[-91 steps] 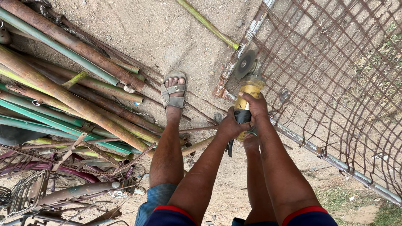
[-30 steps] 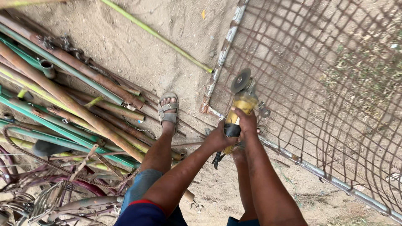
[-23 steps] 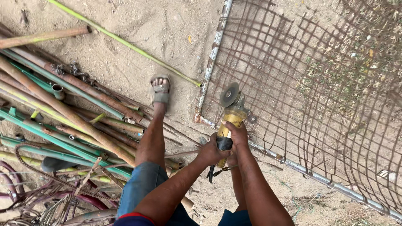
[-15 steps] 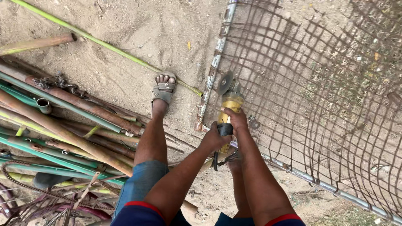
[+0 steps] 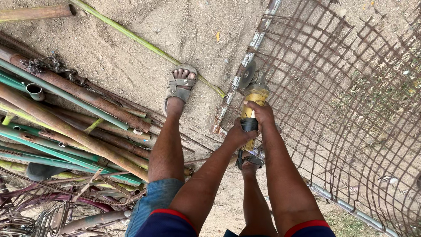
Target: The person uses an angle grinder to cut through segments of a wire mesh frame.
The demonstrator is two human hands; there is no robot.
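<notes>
Change since half a second ago: your view has drawn closer and shifted a little; the angle grinder and both hands sit at the same corner of the mesh panel, and your sandalled foot has stayed planted on the sand.
Arms: both your forearms reach down and forward side by side, the right one straighter, the left bent in from the left.
Right hand: your fingers wrap over the yellow body of the grinder, just behind its head, closed firmly round it.
Left hand: you clamp the dark rear grip of the grinder, fingers curled shut on it.
Grinder: it points away from you, its disc touching or just beside the painted metal frame bar; which one you cannot tell.
Mesh panel: rusty wire grid lying tilted to your right, edged by that bar.
Pipes: rusty and green tubes piled to your left, well apart from the tool.
</notes>
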